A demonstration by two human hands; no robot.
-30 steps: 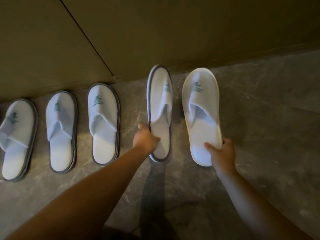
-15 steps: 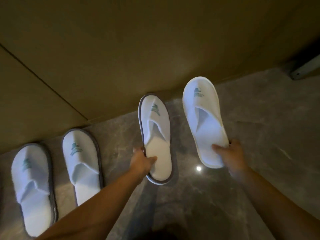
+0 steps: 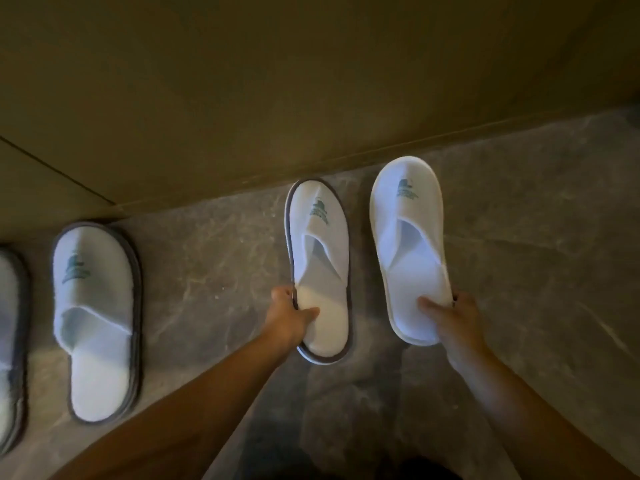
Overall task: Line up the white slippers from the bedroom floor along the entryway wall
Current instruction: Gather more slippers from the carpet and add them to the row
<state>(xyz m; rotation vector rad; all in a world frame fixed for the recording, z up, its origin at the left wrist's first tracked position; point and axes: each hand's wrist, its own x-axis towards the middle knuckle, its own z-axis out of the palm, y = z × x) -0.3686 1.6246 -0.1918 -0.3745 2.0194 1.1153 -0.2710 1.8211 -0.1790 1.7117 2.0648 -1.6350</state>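
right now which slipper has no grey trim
The slipper in the right hand, farthest right: its edge is all white. The one in the left hand and those on the floor have grey edging.

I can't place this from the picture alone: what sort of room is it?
Probably a hotel entryway. Matching white slippers with a green printed logo lie along a plain wall on a polished stone floor; the left hand and right hand each hold another.

White slippers (image 3: 318, 268) carry teal logos; floor (image 3: 519, 237) grey-veined.
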